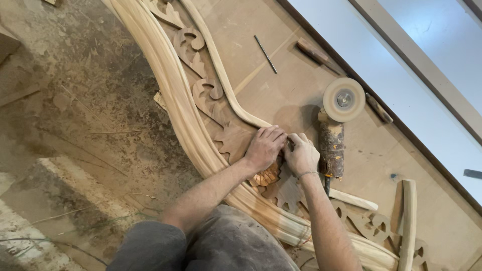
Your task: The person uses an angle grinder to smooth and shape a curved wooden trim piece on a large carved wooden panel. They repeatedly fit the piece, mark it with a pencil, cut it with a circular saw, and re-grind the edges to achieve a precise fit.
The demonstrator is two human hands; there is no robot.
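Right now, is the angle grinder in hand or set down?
Set down. The angle grinder lies on its side on the board, disc facing up, beside the right hand; neither hand's grip is around it.

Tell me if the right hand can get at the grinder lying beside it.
Probably yes. The right hand rests on the carving, right beside the grinder, and nothing lies between them on the board; a short sideways reach should do.

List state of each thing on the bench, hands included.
Left hand: palm down, pressed on the carving.
Right hand: closed; what it grips is hidden.
Carving: flat on the bench, bare wood.
Moulding: curved, lying at the bench edge.
Grinder: lying beside the right hand, unheld.
Disc: fitted, face up; spin cannot be told.
Chisel: lying loose.
Rod: lying loose.
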